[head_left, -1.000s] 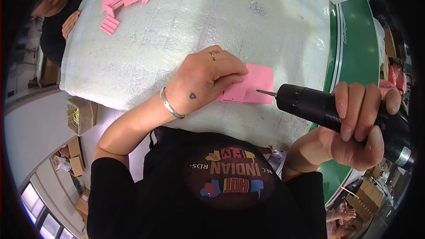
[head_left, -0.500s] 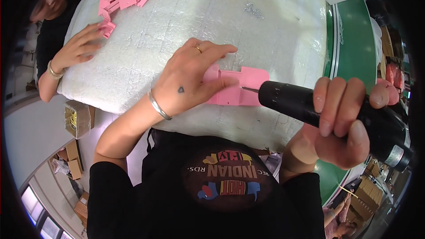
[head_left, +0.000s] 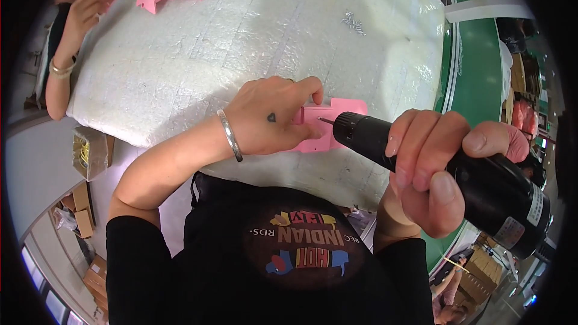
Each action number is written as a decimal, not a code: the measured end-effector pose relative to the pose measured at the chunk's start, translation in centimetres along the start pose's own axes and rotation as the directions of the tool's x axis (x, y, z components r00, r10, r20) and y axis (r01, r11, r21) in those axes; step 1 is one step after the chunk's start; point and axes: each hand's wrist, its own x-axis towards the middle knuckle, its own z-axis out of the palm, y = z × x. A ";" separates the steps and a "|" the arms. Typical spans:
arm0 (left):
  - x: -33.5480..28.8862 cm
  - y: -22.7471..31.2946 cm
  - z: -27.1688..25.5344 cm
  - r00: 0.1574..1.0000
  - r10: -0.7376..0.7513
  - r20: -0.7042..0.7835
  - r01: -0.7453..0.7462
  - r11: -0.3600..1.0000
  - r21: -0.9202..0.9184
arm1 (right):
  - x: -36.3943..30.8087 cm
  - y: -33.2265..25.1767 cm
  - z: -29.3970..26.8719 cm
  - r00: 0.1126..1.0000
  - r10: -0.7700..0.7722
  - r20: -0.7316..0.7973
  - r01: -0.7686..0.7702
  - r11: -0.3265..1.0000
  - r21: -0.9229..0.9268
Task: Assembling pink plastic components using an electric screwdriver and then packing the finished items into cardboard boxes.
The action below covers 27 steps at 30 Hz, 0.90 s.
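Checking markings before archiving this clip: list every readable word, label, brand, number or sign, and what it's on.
Black T-shirt: large lettering in a multicoloured chest print, legible; wording withheld.
Black power screwdriver: two pale labels near its rear end; print too small to read.
Pink part under the bit: no lettering visible.
Cardboard boxes, lower right: any markings too small to read.
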 end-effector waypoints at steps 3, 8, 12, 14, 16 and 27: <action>0.0 -0.6 0.7 0.998 0.038 -0.042 -0.038 0.999 -0.015 | -0.1 -0.2 0.6 0.998 0.007 0.063 -0.004 0.999 -0.044; -0.3 -1.5 1.5 0.985 0.106 -0.135 -0.111 0.993 -0.034 | 0.2 0.1 1.6 0.978 0.008 0.208 0.003 0.999 -0.051; -0.5 -1.2 1.2 0.988 0.087 -0.128 -0.098 0.992 -0.082 | 0.4 0.7 1.8 0.975 -0.037 0.218 0.053 0.996 -0.067; -0.5 -1.2 1.0 0.988 0.085 -0.126 -0.098 0.990 -0.098 | 0.5 0.6 1.9 0.977 -0.019 0.210 0.035 0.997 -0.069; -0.3 -1.2 0.9 0.988 0.091 -0.123 -0.103 0.991 -0.091 | 0.7 0.5 1.9 0.984 0.009 0.179 0.004 0.997 -0.074; -0.1 -0.3 -0.7 0.997 0.071 -0.006 -0.071 0.997 0.000 | 0.5 -0.7 1.9 0.998 0.047 0.034 -0.049 0.996 0.076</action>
